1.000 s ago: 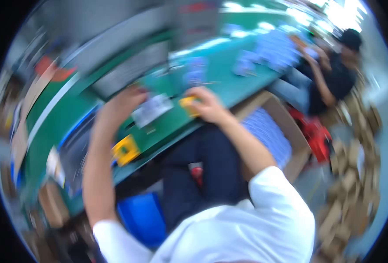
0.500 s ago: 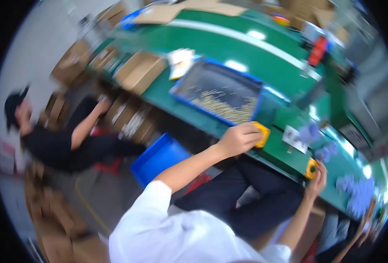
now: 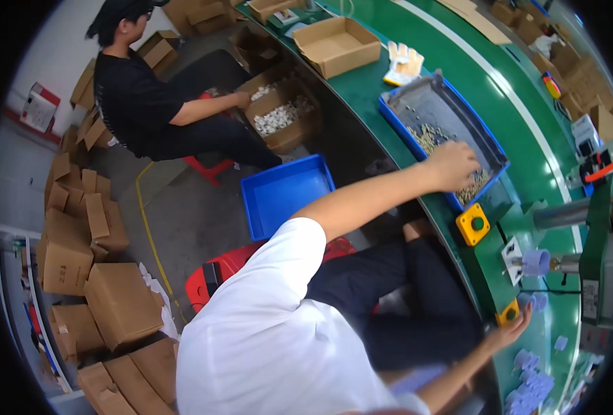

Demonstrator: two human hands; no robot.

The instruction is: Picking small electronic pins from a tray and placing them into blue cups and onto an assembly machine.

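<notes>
My left hand (image 3: 453, 166) is over the blue tray (image 3: 424, 153), its fingers curled down at the pile of small brass-coloured metal pieces (image 3: 427, 137). The fingertips are hidden, so what they pinch does not show. Close to that tray sits a yellow button box (image 3: 472, 223) with a green button. My right hand (image 3: 508, 333) is beside a second yellow button box (image 3: 507, 313), fingers stretched out and apart, near a loose lavender plastic part (image 3: 540, 301). Between the two boxes, a lavender cylinder (image 3: 536, 262) sits at the metal spindle of a green machine (image 3: 597, 256).
More lavender parts (image 3: 528, 393) lie on the green bench at lower right. A glove (image 3: 404, 63) and an open carton (image 3: 337, 47) are farther along it. At left, a seated co-worker (image 3: 144, 97) reaches to a box of white pieces (image 3: 279, 117). A blue bin (image 3: 286, 194) stands on the floor.
My view has swung, bringing the co-worker and floor cartons more into sight. My left hand has gone from the yellow button box to the metal pieces. My right hand has come off its button.
</notes>
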